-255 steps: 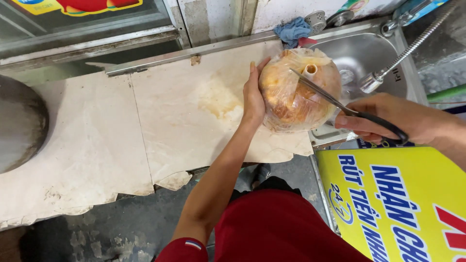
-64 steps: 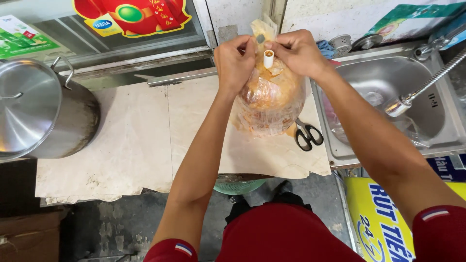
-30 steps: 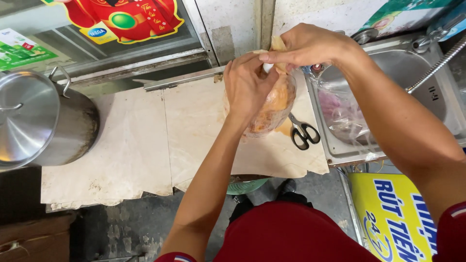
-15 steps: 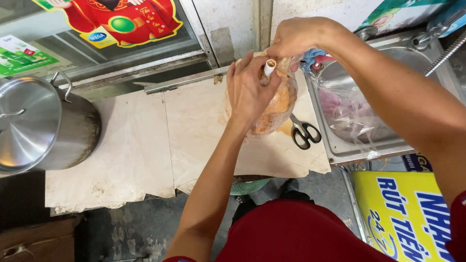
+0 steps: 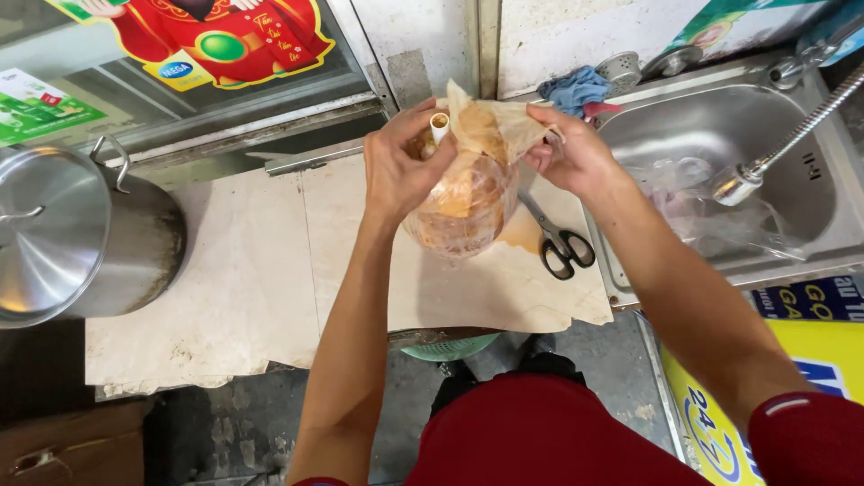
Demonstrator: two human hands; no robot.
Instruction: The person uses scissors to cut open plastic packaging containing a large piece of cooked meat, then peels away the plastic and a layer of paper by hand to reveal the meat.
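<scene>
Clear plastic, bulging with orange-brown liquid: that's the bag (image 5: 463,202) sitting upright on the pale table (image 5: 243,279), right in the middle of the action. Left hand (image 5: 400,166) wraps the bag's upper left side, grip closed around the neck and pinching a short white tube (image 5: 439,126) that pokes up out of the gathered plastic. Right hand (image 5: 571,153) comes in from the other side, fingers clamped together on the bag's loose top flap, pulling it out to the right. Both hands are on the bag, both holding firm.

Just beside the bag on the right, black-handled scissors (image 5: 560,243) lie flat on the table, blades pointing up toward the right hand. A wet brownish stain spreads between bag and scissors. Further right, a steel sink (image 5: 810,193) holds crumpled clear plastic under a flexible tap (image 5: 765,157). A blue cloth (image 5: 576,90) sits at the sink's back corner. Far left, well apart, a big steel pot (image 5: 81,234) stands with its lid on.
</scene>
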